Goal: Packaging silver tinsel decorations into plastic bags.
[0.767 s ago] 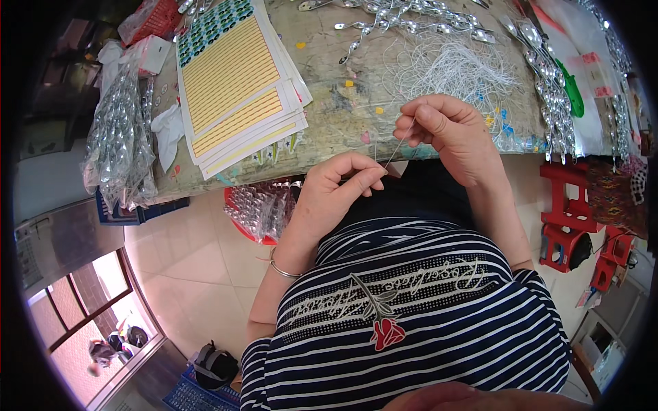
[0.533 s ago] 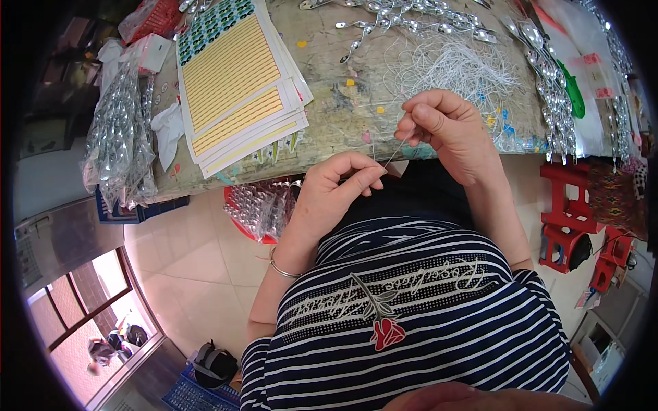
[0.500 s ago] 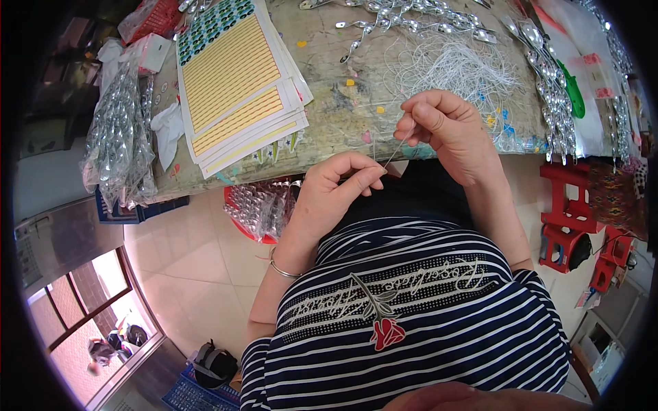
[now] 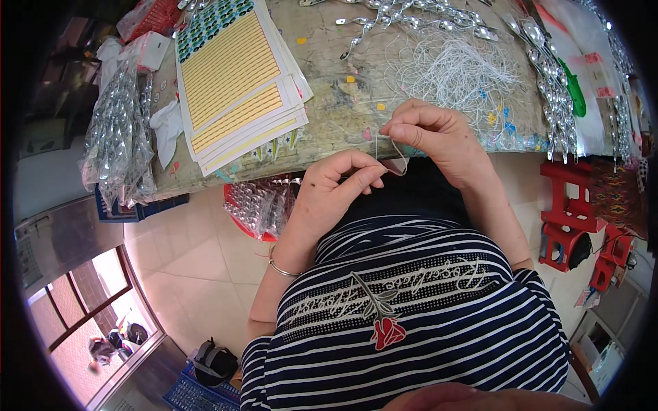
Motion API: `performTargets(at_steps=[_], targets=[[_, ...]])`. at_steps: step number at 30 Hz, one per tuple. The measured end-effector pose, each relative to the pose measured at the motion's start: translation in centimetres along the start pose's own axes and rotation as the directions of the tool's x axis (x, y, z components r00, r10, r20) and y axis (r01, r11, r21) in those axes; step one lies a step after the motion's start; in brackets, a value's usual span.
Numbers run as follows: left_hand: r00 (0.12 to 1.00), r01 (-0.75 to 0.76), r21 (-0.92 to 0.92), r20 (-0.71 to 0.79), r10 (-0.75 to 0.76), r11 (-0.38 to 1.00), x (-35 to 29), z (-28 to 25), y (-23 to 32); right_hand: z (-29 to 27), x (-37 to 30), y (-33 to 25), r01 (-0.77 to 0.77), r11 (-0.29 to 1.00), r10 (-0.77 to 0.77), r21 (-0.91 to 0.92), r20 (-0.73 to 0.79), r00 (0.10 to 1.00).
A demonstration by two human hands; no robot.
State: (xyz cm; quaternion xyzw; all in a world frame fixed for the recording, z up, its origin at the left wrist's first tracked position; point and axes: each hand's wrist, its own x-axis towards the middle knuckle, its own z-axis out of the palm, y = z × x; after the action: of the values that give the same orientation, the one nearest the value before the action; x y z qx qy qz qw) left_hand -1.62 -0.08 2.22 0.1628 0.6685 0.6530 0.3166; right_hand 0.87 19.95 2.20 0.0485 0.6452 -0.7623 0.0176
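Note:
A thin pale string [image 4: 406,162] runs between my two hands just off the table's near edge, its middle bowed into a slack loop. My left hand [image 4: 340,179] pinches it between thumb and forefinger. Higher and to the right, my right hand [image 4: 436,137] is closed on another part of the string at the fingertips. A short length stands up above the left fingertips. Beyond the right hand lies a loose tangle of white strings [image 4: 466,72] on the table. Twisted silvery strips [image 4: 418,17] are spread at the table's far side.
Sticker sheets [image 4: 233,82] lie stacked on the table [image 4: 329,89], left of centre. Bagged silvery strips [image 4: 123,137] hang over the left edge; more strips [image 4: 548,89] and a green-handled tool [image 4: 573,89] lie at right. A red basin [image 4: 236,212] and red stools [image 4: 565,198] stand below.
My right hand has come down and left, toward my left hand. The string between them, taut before, now sags in a loop. My left hand has stayed in place.

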Motion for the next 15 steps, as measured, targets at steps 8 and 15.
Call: performTargets(at_steps=[8, 15], targets=[[1.000, 0.000, 0.019, 0.025, -0.001, 1.000, -0.10, -0.13, -0.12, 0.30, 0.10, -0.24, -0.116, 0.993, 0.117, -0.030, 0.025, 0.993], [0.999, 0.039, -0.005, 0.037, -0.039, 0.999, -0.17, -0.13, -0.10, 0.46, 0.12, -0.34, -0.122, 0.992, 0.122, 0.001, 0.082, 0.989]])
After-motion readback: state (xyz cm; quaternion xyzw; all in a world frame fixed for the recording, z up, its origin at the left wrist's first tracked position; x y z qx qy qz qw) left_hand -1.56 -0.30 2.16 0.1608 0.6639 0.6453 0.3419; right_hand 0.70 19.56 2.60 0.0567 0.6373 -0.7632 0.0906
